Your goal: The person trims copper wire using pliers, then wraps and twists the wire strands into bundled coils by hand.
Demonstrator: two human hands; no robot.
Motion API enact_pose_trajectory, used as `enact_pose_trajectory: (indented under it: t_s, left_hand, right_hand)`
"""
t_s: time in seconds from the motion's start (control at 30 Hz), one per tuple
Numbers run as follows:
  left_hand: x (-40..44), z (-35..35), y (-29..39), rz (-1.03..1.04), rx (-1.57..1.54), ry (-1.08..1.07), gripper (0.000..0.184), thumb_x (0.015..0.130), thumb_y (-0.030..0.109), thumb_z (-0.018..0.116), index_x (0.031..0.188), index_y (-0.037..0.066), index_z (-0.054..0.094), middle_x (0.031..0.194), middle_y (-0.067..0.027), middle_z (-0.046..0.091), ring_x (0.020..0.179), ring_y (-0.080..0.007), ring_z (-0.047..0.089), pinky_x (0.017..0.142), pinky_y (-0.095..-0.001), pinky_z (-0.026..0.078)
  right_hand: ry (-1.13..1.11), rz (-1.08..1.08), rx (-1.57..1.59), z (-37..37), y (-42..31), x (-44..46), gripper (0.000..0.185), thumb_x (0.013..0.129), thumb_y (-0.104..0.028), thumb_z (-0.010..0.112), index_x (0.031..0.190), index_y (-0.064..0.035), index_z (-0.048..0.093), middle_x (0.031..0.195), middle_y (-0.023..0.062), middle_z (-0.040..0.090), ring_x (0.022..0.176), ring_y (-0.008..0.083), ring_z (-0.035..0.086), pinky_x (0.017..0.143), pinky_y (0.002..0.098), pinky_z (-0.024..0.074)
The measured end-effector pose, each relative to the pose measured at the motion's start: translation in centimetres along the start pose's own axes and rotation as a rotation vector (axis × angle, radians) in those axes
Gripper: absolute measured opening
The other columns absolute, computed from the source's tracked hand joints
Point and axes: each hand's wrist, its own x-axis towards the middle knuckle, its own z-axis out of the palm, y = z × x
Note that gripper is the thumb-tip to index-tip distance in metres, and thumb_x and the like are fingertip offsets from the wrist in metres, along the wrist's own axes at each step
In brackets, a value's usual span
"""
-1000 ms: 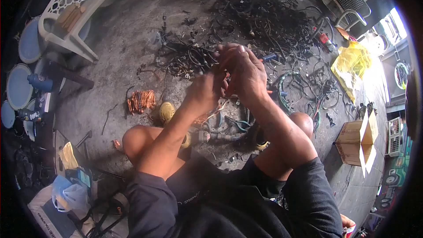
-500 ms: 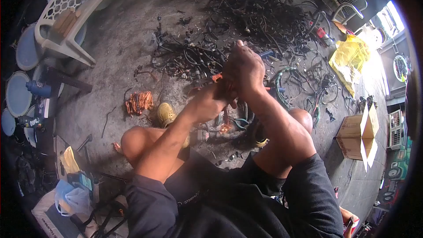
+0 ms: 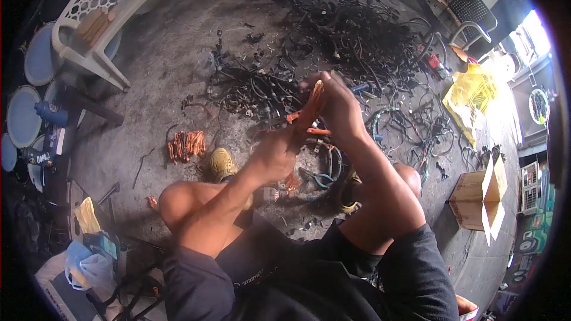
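Note:
A bundle of bare copper wire rises from my left hand, whose fingers are closed round its lower part. My right hand curls about the bundle's upper end; its fingertips are smeared by motion and partly behind the wire. Two orange pieces, perhaps tool handles, show beside the bundle, partly covered by my hands. On the floor under my wrists lie teal-handled pliers and a short tuft of copper strands.
A stack of copper bundles lies left of my shoe. Ahead spreads a heap of dark cables. An opened cardboard box and a yellow bag are at right; a white plastic bench stands at left.
My right hand has shifted slightly down and opened away from the left, uncovering the copper bundle between them. The left hand has moved a little down and left.

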Motion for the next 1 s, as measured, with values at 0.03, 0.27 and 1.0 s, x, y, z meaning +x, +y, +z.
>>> enact_pose_trajectory:
  t_s: [0.03,0.27,1.0]
  left_hand:
    - [-0.3,-0.5,-0.2,0.074,0.179,0.015,0.024,0.093,0.016,0.042,0.104,0.0,0.055,0.078,-0.0174,0.06,0.069,-0.0292,0.058,0.064,-0.039,0.045]
    - [-1.6,-2.4,0.0,0.115,0.438,-0.095,0.018,0.08,0.009,0.052,0.094,0.0,0.061,0.088,-0.023,0.063,0.083,-0.0387,0.062,0.07,-0.0456,0.048]
    - [-3.7,-3.2,-0.4,-0.56,-0.485,-0.426,0.03,0.096,0.032,0.05,0.095,0.002,0.056,0.078,0.0,0.055,0.067,-0.0078,0.049,0.061,-0.0217,0.042]
  right_hand:
    - [0.048,-0.236,-0.435,0.0,-0.7,-0.4,0.047,0.087,-0.032,0.062,0.119,-0.0009,0.048,0.112,0.0157,0.055,0.099,0.0265,0.055,0.086,0.034,0.0444]
    - [-0.765,-0.817,-1.736,-0.7,0.8,-2.7,0.046,0.072,-0.02,0.068,0.113,-0.0022,0.057,0.114,0.012,0.058,0.115,0.0296,0.051,0.108,0.05,0.029]
    - [-0.845,-0.768,-1.689,-3.5,3.7,-0.3,0.027,0.076,-0.03,0.061,0.094,-0.01,0.06,0.069,0.0047,0.054,0.06,0.0224,0.056,0.053,0.0372,0.0455]
